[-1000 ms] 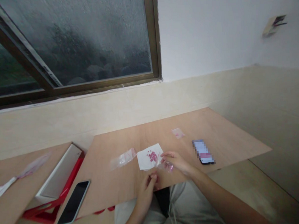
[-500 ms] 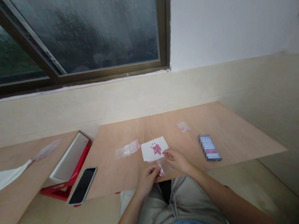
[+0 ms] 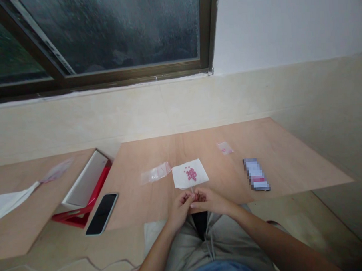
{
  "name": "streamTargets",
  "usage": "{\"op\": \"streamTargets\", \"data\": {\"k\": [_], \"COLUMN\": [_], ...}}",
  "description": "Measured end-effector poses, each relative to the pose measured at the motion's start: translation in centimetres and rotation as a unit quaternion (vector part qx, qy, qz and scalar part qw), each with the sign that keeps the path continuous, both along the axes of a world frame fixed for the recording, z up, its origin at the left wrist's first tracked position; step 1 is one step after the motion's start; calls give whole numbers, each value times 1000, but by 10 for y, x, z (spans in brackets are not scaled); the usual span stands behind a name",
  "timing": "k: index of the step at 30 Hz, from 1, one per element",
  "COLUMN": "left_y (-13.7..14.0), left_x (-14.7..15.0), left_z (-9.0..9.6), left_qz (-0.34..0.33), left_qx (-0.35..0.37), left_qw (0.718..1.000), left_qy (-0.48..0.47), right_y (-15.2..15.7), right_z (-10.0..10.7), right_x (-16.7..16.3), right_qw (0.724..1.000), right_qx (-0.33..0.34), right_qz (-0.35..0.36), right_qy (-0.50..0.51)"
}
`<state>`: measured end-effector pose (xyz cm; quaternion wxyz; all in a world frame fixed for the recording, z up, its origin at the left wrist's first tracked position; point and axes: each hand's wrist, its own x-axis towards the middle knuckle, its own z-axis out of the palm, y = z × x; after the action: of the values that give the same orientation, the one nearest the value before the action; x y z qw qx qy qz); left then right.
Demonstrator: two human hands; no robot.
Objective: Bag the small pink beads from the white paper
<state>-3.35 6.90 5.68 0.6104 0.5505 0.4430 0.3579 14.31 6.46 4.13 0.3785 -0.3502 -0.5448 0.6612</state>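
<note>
Both hands are pinched together at the near edge of the wooden board, right over the person's lap. The left hand and the right hand meet fingertip to fingertip on something tiny, which looks like a small clear plastic bag, though it's too small and covered up to say for sure. So both grips are closed tight, thumbs and forefingers nipped on that little thing between them.

Just past the fingertips, almost touching them, lies a white sheet of paper with a little heap of pink beads sitting on it. Off to the left of the grip and a bit further out there's an empty-looking clear bag flat on the board. Further out to the right lies another small bag with pink bits in it, and well right of the hands a phone lies face up. Far to the left of the left hand there's a dark phone at the board's edge, next to a red and white box.
</note>
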Motion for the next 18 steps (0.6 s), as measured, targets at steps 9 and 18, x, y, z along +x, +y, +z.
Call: {"op": "streamTargets", "data": {"k": [9, 18], "left_y": [-2, -1], "left_x": [-3, -2], "left_z": [10, 13], "left_qz": [-74, -78], "left_qx": [45, 51], "left_qw": [996, 996], "left_qy": [-7, -7], "right_y": [0, 3], "right_z": [0, 1], "right_x": [3, 8], "right_qw": [998, 999], "right_qx": [-46, 0], "right_qz": [24, 34], "right_qy": [29, 25]}}
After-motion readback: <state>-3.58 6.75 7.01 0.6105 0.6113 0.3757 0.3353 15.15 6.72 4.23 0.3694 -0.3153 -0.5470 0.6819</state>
